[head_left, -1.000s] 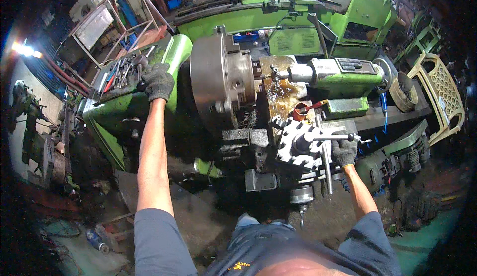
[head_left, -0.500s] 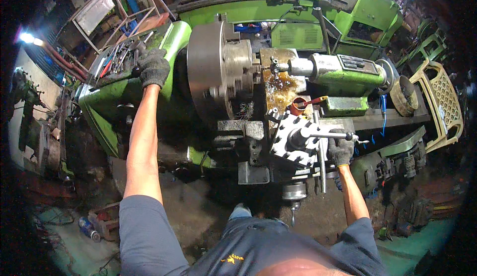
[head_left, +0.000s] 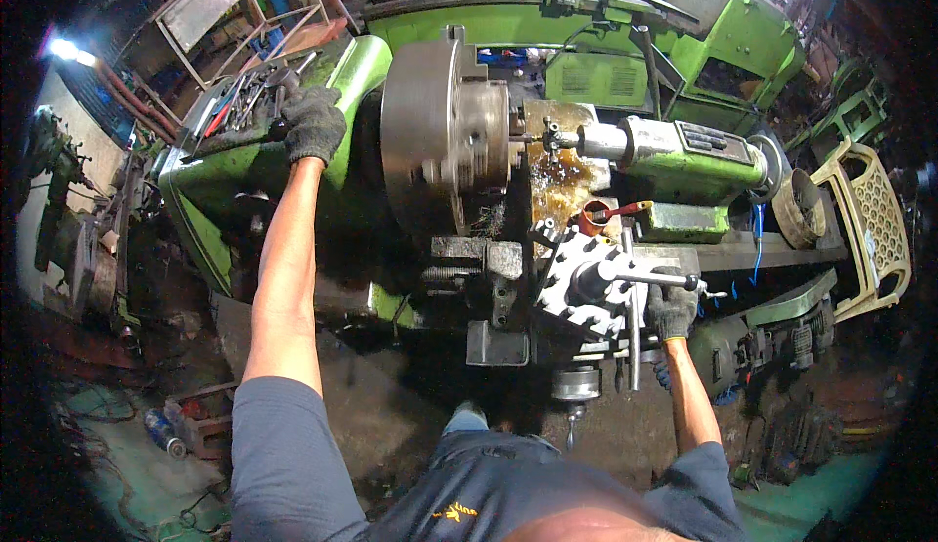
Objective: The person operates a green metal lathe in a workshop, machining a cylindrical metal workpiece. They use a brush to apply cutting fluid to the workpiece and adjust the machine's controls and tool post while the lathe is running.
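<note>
My left hand [head_left: 315, 126], in a dark grey knitted glove, is closed round a dark-knobbed lever [head_left: 278, 130] at the top of the lathe's green headstock [head_left: 225, 163]. My right hand [head_left: 672, 310], gloved the same way, is beside the tool post [head_left: 584, 286], below its long ball-ended handle [head_left: 650, 276]. Its fingers look curled, but the handle partly covers them, and what they grip is hidden. Between my hands is the large steel chuck [head_left: 422, 137], its face smeared as if turning. Right of it, the tailstock [head_left: 684, 151] points a tool at the chuck.
Spanners and other hand tools [head_left: 249, 103] lie on the headstock. A reddish cup [head_left: 593, 218] with a brush stands behind the tool post, by an oily brown plate [head_left: 562, 176]. A round pan [head_left: 796, 212] and a beige plastic chair [head_left: 865, 220] are at right.
The whole view has shifted slightly, so the machine appears a little further right. Both hands keep their places on the lathe.
</note>
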The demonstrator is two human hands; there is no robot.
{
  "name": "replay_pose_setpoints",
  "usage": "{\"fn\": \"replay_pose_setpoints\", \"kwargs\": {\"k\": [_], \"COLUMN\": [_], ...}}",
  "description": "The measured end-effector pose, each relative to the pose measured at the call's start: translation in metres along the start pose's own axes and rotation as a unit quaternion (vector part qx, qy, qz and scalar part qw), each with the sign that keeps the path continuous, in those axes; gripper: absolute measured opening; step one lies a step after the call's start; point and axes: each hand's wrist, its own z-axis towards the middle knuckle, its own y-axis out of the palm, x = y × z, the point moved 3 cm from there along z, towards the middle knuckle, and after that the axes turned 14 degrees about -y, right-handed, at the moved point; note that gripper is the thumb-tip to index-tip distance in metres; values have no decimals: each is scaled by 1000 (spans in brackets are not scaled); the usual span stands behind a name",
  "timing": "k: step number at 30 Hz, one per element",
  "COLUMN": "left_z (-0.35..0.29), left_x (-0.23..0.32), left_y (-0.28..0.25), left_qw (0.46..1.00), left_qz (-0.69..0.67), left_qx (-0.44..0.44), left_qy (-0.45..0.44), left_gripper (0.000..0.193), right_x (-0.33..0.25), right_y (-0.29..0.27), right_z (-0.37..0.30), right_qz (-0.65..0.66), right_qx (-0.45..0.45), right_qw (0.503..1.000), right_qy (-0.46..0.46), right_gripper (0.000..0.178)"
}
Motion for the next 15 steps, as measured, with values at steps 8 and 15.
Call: {"fn": "replay_pose_setpoints", "kwargs": {"k": [8,15], "left_z": [3,-1], "left_x": [0,0], "left_y": [7,9], "left_qw": [1000,1000], "left_qz": [13,11], "left_qx": [-2,-5], "left_qy": [5,-3], "left_gripper": [24,25], "right_x": [0,-5], "right_y": [-1,-7], "right_z": [-1,1], "right_qz": [5,-8], "right_qx": [18,15], "right_qw": [1000,1000], "right_qy": [-8,-20], "right_gripper": [17,18]}}
